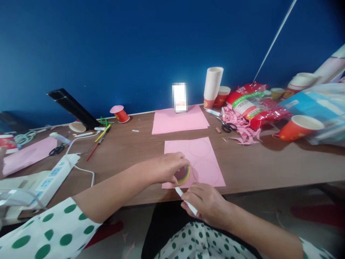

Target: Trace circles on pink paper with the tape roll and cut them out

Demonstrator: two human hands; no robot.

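A pink sheet of paper (202,161) lies near the table's front edge, with several round outlines drawn on it. My left hand (172,167) is closed on a yellow-rimmed tape roll (184,177), which rests on the sheet's lower left part. Just in front of the sheet, my right hand (206,201) grips a white pen (191,207). The pen slants up and left, one end close to the tape roll. I cannot tell whether that end touches the paper.
Behind lies a pink paper stack (178,120) beneath a bright blurred screen (180,98). To the right are paper cups (214,86), scissors (229,127), pink shreds (244,133) and a red bag (256,104). A power strip (55,180) and pencils (99,140) lie left.
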